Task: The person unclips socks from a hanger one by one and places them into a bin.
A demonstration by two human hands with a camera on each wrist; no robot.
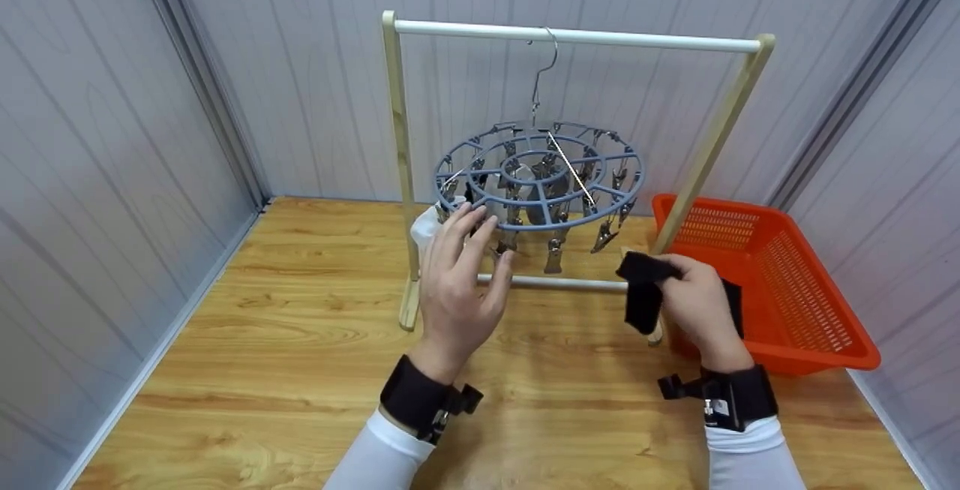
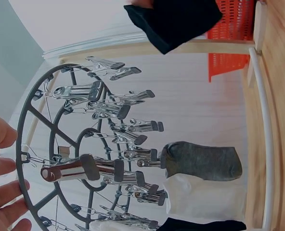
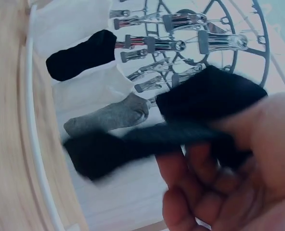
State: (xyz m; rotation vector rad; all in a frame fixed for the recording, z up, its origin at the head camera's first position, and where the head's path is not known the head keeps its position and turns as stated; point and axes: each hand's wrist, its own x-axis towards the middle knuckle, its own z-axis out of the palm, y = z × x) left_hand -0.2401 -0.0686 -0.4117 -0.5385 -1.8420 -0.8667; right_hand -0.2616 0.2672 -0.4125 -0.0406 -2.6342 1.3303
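A round grey clip hanger (image 1: 551,226) with several metal clips (image 1: 553,257) hangs by its hook from the rack. My left hand (image 1: 457,291) is at the hanger's near left rim, fingers spread and fingertips right at the ring. On the right, my right hand (image 1: 697,302) pinches a black sock (image 1: 643,306), whose dark fabric shows on both sides of the hand. In the right wrist view, a grey sock (image 3: 109,115), a white sock (image 3: 92,89), another black sock (image 3: 82,55) and a second white sock (image 3: 70,24) hang from clips.
A rack with wooden legs (image 1: 397,137) and a white top bar (image 1: 637,38) stands on the wood-grain surface (image 1: 300,370). Behind its right leg sits an orange-red plastic basket (image 1: 817,272). Pale panelled walls (image 1: 315,85) enclose the back and both sides.
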